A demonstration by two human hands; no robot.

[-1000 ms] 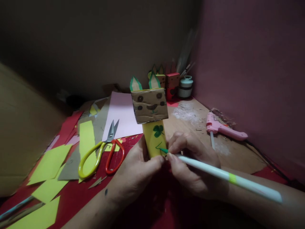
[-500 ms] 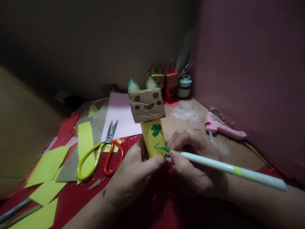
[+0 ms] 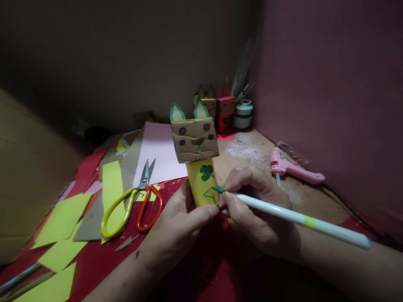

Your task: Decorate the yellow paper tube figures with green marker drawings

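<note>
My left hand (image 3: pixel 181 224) grips the lower end of a paper figure (image 3: pixel 201 178), upright, with a yellow body and a brown cardboard head (image 3: pixel 195 139) that has a drawn face and two green-edged ears. A green clover is drawn on the yellow body. My right hand (image 3: pixel 255 209) pinches a long white marker (image 3: pixel 292 216) with a green tip. The tip touches the yellow body just below the clover, where a green outline shows.
Scissors (image 3: pixel 130 201) with yellow and red handles lie left of the figure among yellow paper pieces (image 3: pixel 66 218) and a pink sheet (image 3: pixel 160 153). A pink glue gun (image 3: pixel 292 170) lies at the right by the wall. Similar figures (image 3: pixel 220 109) and a jar (image 3: pixel 244 114) stand in the corner.
The marker tip has moved slightly up the yellow body, and the green line below the clover has grown into a small outline. The figure has stayed upright in my left hand.
</note>
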